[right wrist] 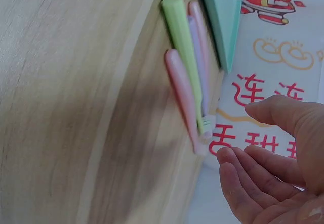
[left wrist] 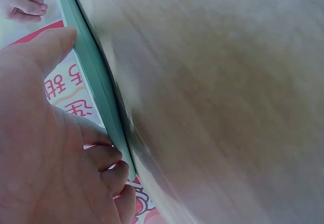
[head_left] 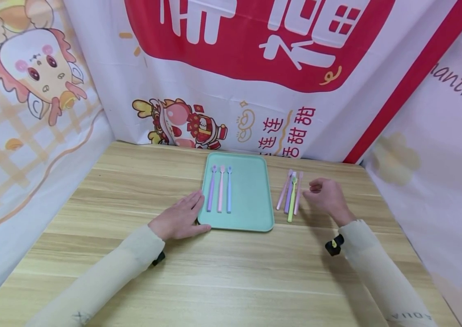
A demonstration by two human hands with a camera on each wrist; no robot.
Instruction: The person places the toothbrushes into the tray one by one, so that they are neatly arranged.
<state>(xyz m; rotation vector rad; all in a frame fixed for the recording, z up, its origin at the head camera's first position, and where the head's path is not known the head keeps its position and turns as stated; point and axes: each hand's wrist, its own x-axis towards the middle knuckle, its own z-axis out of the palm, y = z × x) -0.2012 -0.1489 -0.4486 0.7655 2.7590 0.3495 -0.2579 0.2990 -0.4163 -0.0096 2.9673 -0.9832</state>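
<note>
A mint-green tray lies on the table. On its left side, a purple toothbrush, a pink toothbrush and a blue toothbrush lie side by side, heads at the far end. My left hand rests at the tray's near left corner, its fingers along the left edge and thumb at the front rim. Right of the tray is a loose pile with a yellow-green toothbrush on top of purple and pink ones. Beside that pile hovers my right hand, fingers loosely bent, thumb apart, holding nothing.
The wood-grain table reaches back to a printed cloth hanging behind it. More patterned cloth hangs at the left and right sides. A dark wrist camera sits at the right cuff.
</note>
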